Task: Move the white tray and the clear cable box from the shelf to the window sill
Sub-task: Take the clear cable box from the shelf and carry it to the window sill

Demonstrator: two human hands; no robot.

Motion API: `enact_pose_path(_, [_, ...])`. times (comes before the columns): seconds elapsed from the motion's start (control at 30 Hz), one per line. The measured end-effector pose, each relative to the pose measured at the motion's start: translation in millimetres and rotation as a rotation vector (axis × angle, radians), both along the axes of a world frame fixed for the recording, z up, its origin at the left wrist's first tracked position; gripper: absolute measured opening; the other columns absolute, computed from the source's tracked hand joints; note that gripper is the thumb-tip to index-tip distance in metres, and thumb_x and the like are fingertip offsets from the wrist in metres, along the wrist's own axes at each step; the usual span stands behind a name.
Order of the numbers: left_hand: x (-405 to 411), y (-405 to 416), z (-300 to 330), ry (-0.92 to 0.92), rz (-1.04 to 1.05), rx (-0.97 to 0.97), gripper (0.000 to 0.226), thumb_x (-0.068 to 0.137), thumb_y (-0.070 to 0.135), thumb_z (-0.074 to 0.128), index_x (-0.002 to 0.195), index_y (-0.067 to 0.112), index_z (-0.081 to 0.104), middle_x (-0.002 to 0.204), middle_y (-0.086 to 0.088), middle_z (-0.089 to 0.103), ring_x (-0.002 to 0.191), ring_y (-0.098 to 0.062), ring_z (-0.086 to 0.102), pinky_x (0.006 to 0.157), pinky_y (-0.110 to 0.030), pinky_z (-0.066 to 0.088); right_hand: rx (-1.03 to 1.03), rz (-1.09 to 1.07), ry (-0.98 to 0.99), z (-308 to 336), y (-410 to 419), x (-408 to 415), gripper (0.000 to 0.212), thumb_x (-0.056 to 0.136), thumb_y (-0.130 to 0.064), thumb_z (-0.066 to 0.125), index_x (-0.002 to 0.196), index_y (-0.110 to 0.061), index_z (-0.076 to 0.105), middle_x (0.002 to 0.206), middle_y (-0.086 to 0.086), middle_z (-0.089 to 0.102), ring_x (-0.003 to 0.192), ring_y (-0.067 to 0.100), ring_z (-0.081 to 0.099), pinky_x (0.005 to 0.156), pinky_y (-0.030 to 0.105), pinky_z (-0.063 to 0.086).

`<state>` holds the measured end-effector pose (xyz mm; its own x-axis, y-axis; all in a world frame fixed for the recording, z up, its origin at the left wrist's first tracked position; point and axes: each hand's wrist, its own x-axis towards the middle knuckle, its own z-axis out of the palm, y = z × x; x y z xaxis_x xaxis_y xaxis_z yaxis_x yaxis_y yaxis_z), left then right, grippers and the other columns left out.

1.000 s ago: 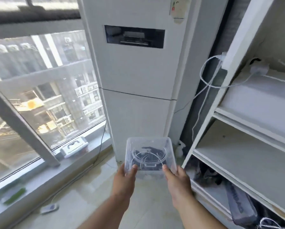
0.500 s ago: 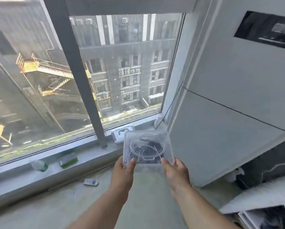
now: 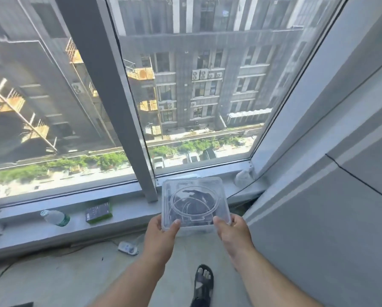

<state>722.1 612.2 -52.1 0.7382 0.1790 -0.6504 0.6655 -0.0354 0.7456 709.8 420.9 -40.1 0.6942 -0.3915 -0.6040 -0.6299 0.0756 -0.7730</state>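
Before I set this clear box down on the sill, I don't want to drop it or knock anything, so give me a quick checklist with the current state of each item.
1. Both hands on the clear cable box: ok, left hand and right hand each pinch a near corner.
2. Lid shut: ok, it looks seated flat.
3. Box level: ok, roughly flat.
4. Landing spot on the window sill free: cannot tell, the box hides the sill beneath it.
5. Clear of the water bottle and green pack: ok, both lie well to the left.
6. White tray already on the sill: cannot tell, only a white edge peeks out behind the box.
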Motion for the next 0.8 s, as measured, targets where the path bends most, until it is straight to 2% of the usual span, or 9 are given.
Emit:
enact_pose_path(0.13, [71, -16, -61, 0.046, 0.027, 0.014, 0.050, 0.087, 0.039, 0.082, 0.131, 0.024, 0.063, 0.126, -0.004, 0.076, 0.118, -0.026, 0.073, 0.112, -0.053, 0.055, -0.026, 0.067, 0.025, -54, -20, 84, 0.032, 0.089, -0.025, 0.076, 0.116, -0.011, 0.068, 0.098, 0.007, 0.073, 0.080, 0.020, 0.063, 0.069, 0.031, 0.049])
enact_pose_path(0.23, [112, -24, -111, 0.078, 0.047, 0.026, 0.059, 0.080, 0.044, 0.082, 0.132, 0.025, 0.062, 0.131, -0.004, 0.075, 0.123, -0.027, 0.072, 0.114, -0.053, 0.053, -0.052, 0.111, 0.059, -99, -29, 136, 0.033, 0.089, -0.026, 0.076, 0.118, -0.014, 0.067, 0.107, 0.009, 0.076, 0.090, 0.023, 0.068, 0.074, 0.034, 0.052])
enact_pose_path(0.37, [160, -27, -175, 0.082, 0.042, 0.055, 0.045, 0.091, 0.033, 0.081, 0.130, 0.023, 0.060, 0.136, -0.005, 0.074, 0.125, -0.026, 0.071, 0.116, -0.050, 0.052, -0.062, 0.160, 0.089, -169, -34, 190, 0.042, 0.090, -0.021, 0.075, 0.130, -0.019, 0.064, 0.114, 0.002, 0.076, 0.100, 0.021, 0.071, 0.085, 0.036, 0.054])
enact_pose_path(0.47, [190, -29, -219, 0.089, 0.042, 0.077, 0.044, 0.095, 0.028, 0.079, 0.134, 0.022, 0.058, 0.137, -0.003, 0.072, 0.127, -0.025, 0.069, 0.113, -0.042, 0.051, -0.060, 0.154, 0.101, -221, -35, 218, 0.041, 0.090, -0.017, 0.075, 0.130, -0.017, 0.063, 0.111, 0.000, 0.075, 0.098, 0.019, 0.070, 0.088, 0.035, 0.053])
enact_pose_path(0.57, [215, -26, -273, 0.094, 0.040, 0.062, 0.042, 0.096, 0.028, 0.078, 0.132, 0.026, 0.056, 0.133, 0.002, 0.072, 0.114, -0.015, 0.069, 0.100, -0.034, 0.048, -0.083, 0.184, 0.136, -283, -31, 247, 0.050, 0.088, -0.019, 0.077, 0.136, -0.019, 0.061, 0.121, 0.003, 0.073, 0.107, 0.022, 0.070, 0.095, 0.037, 0.052])
enact_pose_path(0.67, [222, -25, -285, 0.097, 0.036, 0.058, 0.041, 0.097, 0.030, 0.077, 0.131, 0.029, 0.055, 0.127, 0.006, 0.071, 0.102, 0.001, 0.063, 0.096, -0.032, 0.044, -0.076, 0.178, 0.143, -302, -32, 256, 0.053, 0.087, -0.020, 0.076, 0.138, -0.020, 0.059, 0.123, 0.004, 0.073, 0.111, 0.024, 0.069, 0.098, 0.040, 0.052])
enact_pose_path(0.8, [237, -22, -322, 0.121, 0.033, 0.070, 0.039, 0.097, 0.029, 0.077, 0.130, 0.030, 0.055, 0.130, 0.006, 0.071, 0.111, -0.012, 0.067, 0.099, -0.033, 0.045, -0.062, 0.177, 0.155, -339, -29, 273, 0.050, 0.089, -0.019, 0.074, 0.136, -0.024, 0.058, 0.124, 0.001, 0.071, 0.111, 0.021, 0.068, 0.096, 0.037, 0.050])
